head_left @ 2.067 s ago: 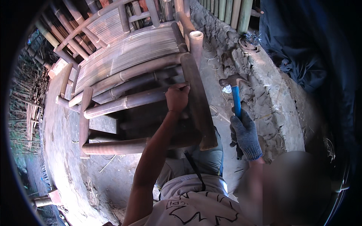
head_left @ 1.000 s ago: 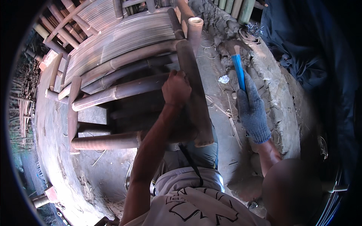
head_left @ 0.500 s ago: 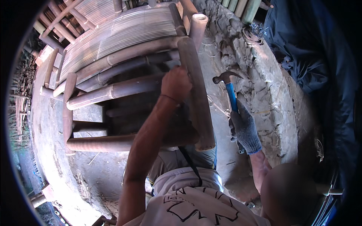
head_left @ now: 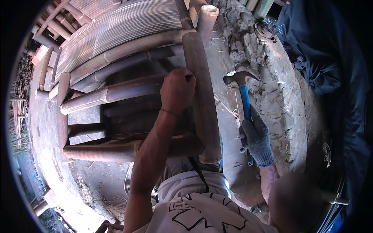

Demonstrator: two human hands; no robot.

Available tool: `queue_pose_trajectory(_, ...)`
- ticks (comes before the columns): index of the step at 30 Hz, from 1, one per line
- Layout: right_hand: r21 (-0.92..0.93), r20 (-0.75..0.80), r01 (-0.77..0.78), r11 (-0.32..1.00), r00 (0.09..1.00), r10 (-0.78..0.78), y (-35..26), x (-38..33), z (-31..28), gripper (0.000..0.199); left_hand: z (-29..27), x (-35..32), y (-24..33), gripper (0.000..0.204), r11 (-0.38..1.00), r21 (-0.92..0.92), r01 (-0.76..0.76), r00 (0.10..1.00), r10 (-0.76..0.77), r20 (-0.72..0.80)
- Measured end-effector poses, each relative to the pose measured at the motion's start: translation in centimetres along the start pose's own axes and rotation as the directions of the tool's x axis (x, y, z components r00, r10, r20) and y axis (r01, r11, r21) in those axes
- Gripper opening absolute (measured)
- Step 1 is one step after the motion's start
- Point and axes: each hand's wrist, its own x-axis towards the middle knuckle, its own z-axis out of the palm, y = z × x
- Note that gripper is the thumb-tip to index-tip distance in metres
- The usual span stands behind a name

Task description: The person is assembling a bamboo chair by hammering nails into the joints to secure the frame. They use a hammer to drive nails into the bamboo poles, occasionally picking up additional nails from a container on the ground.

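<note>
My bare left hand (head_left: 178,88) is closed at the right end of a thick brown bamboo rail (head_left: 124,90), close beside a bamboo post (head_left: 201,97). The fist hides the rail's end, and the fingertips are out of sight. This rail belongs to a bamboo frame with a slatted top (head_left: 128,25). A grey knitted glove covers my right hand (head_left: 257,141), which is wrapped round the lower handle of a claw hammer (head_left: 244,99). The hammer has a blue handle and stands nearly upright, its head raised to the right of the post and apart from it.
A lower bamboo rail (head_left: 103,152) crosses in front of my body. Rough, lumpy grey ground (head_left: 272,101) lies right of the hammer. Dark blue cloth (head_left: 322,62) hangs at the far right. More bamboo poles (head_left: 64,19) stand at the upper left.
The hammer and my right hand have shifted slightly right and down in the picture. My left hand sits slightly left, a little off the post. The bamboo frame appears shifted slightly left.
</note>
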Motion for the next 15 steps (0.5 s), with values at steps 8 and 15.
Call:
queue_pose_trajectory(8, -0.024, 0.080, 0.157, 0.987, 0.985, -0.155, -1.5, 0.5, 1.3, 0.056, 0.3, -0.9, 0.9, 0.018, 0.997, 0.068, 0.042, 0.999, -0.040, -0.032)
queue_pose_trajectory(15, -0.417, 0.149, 0.606, 0.678, 0.781, -0.606, -3.0, 2.0, 2.3, 0.056, 0.2, -1.0, 0.5, 0.019, 0.998, 0.067, 0.001, 0.999, 0.002, -0.032)
